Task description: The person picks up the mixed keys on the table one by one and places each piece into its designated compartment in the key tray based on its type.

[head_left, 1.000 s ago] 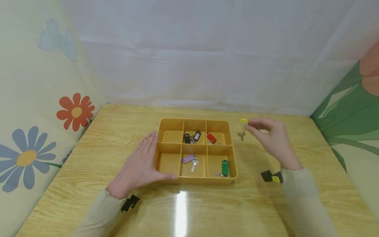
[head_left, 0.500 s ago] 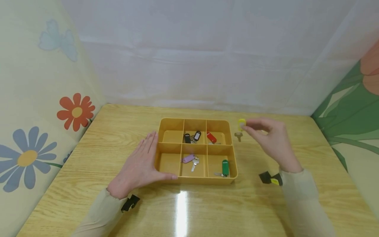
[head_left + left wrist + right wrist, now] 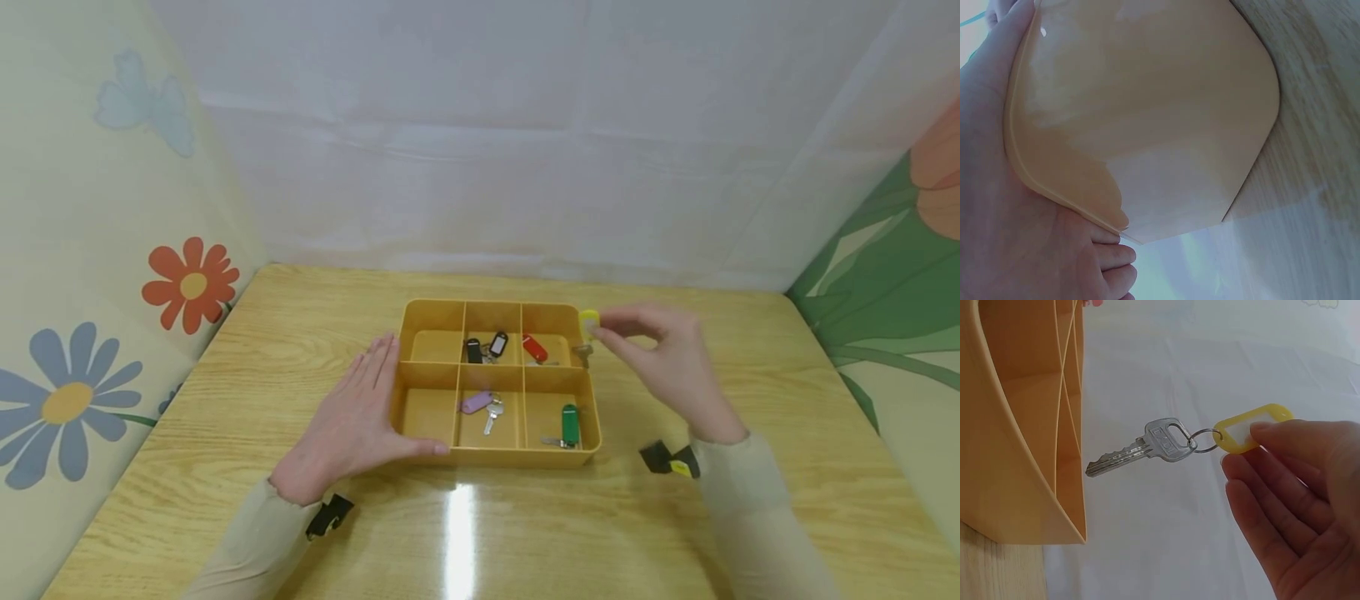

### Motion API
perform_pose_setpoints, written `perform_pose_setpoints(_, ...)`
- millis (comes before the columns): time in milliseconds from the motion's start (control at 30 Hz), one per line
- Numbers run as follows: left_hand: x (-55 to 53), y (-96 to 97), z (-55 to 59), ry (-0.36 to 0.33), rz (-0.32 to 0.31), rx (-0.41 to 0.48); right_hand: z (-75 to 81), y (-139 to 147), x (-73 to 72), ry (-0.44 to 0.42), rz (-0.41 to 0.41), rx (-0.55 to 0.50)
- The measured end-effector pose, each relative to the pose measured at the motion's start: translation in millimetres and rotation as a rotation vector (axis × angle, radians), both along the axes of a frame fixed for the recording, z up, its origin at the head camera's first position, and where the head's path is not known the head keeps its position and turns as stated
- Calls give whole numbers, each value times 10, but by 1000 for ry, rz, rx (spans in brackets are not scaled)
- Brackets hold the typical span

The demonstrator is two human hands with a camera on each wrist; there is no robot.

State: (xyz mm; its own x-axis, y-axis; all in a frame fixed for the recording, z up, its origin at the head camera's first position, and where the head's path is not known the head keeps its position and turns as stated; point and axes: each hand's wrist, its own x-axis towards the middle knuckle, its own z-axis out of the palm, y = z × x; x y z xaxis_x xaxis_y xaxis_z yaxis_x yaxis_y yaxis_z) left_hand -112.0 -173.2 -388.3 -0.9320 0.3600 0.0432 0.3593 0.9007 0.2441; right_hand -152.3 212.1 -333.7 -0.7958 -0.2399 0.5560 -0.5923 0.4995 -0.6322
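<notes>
My right hand [image 3: 660,358] pinches a yellow key tag [image 3: 1244,428] between thumb and fingers, at the right rim of a six-part yellow organizer box [image 3: 495,457]. A silver key [image 3: 1169,440] hangs from the tag by a metal ring. My left hand [image 3: 352,417] rests against the box's left side, fingers straight and thumb along the front rim. In the back row lie black-tagged keys [image 3: 498,343] in the middle and a red-tagged key [image 3: 535,348] at right. The front row has a purple-tagged key [image 3: 477,402] in the middle and a green-tagged key [image 3: 570,425] at right.
The box stands on a wood-grain table [image 3: 300,325]. A white cloth [image 3: 465,167] hangs behind it, and flower-printed panels [image 3: 75,250] rise at both sides. Black straps [image 3: 330,515] hang from the wrists.
My right hand has moved left with the yellow-tagged key, from beside the box to its right rim. My left hand and the box stay where they were.
</notes>
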Motion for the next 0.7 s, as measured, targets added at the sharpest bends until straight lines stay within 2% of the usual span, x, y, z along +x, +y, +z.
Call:
perform_pose_setpoints(300, -1, 0, -2, 2, -2, 4, 9, -87, -13, 20, 66, -19)
perform_pose_setpoints(700, -8, -4, -11, 1, -2, 3, 64, -214, -43, -4, 78, -6)
